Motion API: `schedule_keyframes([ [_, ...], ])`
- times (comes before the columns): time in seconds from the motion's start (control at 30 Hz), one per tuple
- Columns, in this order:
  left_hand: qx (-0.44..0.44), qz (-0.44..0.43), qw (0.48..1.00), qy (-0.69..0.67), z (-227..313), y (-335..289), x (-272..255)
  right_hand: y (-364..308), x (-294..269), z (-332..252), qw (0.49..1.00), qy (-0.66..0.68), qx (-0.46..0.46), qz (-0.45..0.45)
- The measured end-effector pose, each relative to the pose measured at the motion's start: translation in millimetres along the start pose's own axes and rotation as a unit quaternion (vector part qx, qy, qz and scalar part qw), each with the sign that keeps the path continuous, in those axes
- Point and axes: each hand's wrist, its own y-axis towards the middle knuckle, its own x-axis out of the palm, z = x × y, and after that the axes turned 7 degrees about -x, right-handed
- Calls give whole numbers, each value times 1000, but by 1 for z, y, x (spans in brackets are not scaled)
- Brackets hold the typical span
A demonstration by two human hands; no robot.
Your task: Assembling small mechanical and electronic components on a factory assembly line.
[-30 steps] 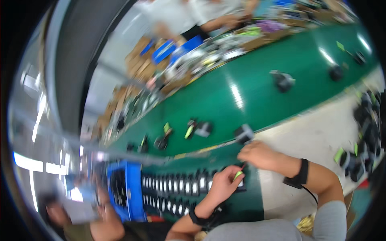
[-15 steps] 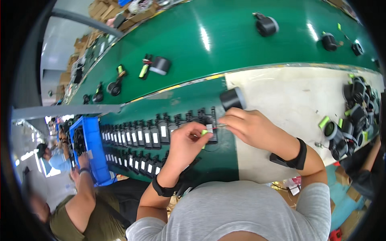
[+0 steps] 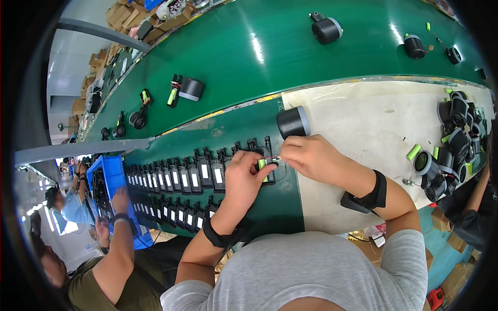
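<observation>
The left hand (image 3: pixel 244 179) pinches a small green battery (image 3: pixel 262 165) at the end of the charger row (image 3: pixel 197 179); the right hand (image 3: pixel 306 155) seems closed on its thin wire. Seating it probably needs careful alignment.

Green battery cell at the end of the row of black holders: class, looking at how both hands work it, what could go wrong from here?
1. The left hand and right hand pinch the green battery cell and its thin wires; a tug might strain them.
2. The black cylinder housing lies just beyond the right hand, so a knuckle could roll it.
3. The black holders sit tightly packed; a wrist could shift them.
</observation>
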Motion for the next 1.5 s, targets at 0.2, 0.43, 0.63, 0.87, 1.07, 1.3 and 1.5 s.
schedule_keyframes([
  [0.2,57,79,993,68,28,4,-3,4,-10,4,993,-13,-62,97],
  [0.43,75,-22,987,-139,42,34,6,6,-20,6,972,-32,-104,207],
  [0.63,-120,-191,822,-522,60,34,-6,0,-30,8,968,-164,-70,177],
  [0.87,-119,-191,718,-658,78,29,-10,9,-44,-10,962,-198,-38,182],
  [1.07,-60,-138,840,-521,74,34,3,6,-40,-6,953,-112,-133,247],
  [1.3,-15,-119,894,-432,86,29,3,6,-37,-4,963,-31,-99,249],
  [1.5,36,-91,930,-355,86,31,1,9,-39,-7,960,-34,-105,258],
])
